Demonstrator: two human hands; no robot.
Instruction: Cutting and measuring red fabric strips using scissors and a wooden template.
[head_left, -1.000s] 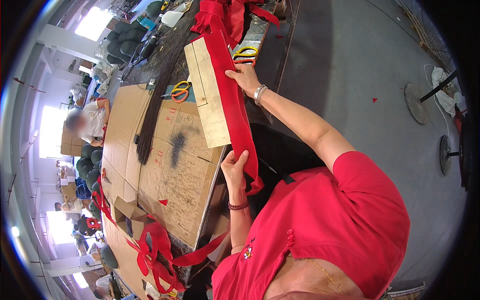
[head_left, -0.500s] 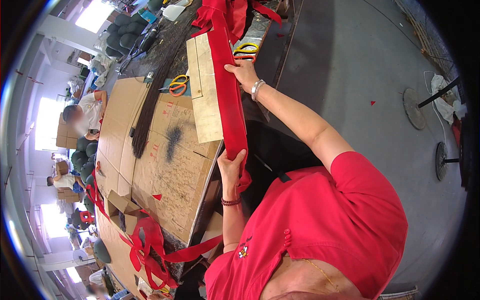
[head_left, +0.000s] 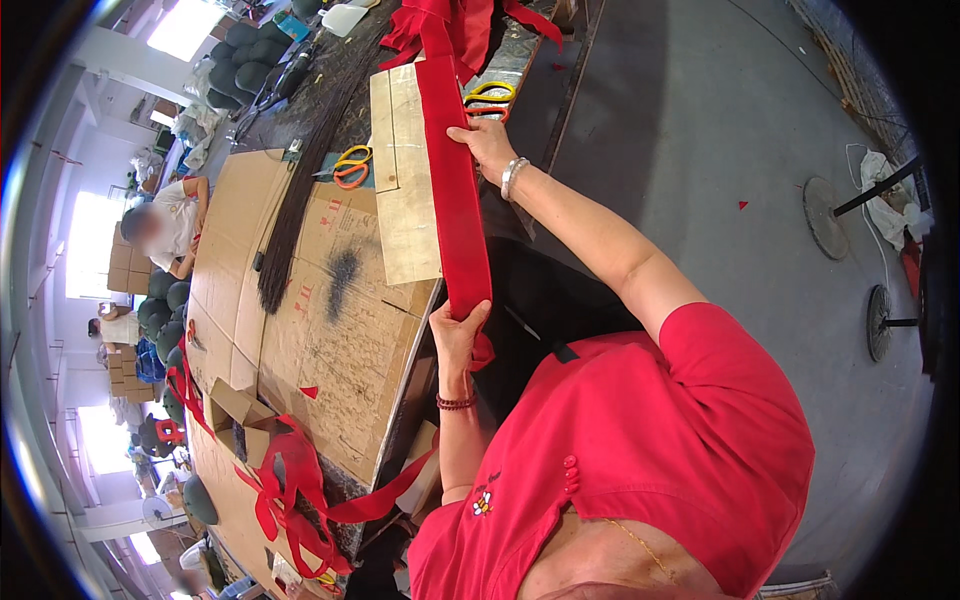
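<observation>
A long red fabric strip is stretched between my two hands, lying along the right edge of a pale wooden board. My left hand is closed on the strip's near end, thumb on top; a loose red fold hangs beside it. Farther up, my right hand grips the strip's right edge, its thumb over the face and the other fingers mostly hidden beneath. Past the board, a heap of red fabric lies at the top. Yellow-and-orange scissors rest beside my right hand.
Flattened cardboard covers the worktable. On it are a dark bundle of thin rods, another pair of scissors, a small open box and tangled red strips. A co-worker is at the far left side. Pole stands are at right.
The strip and board have shifted very slightly left, and the strip's right edge looks neater. Both hands keep their hold. The co-worker at the left has changed posture.
</observation>
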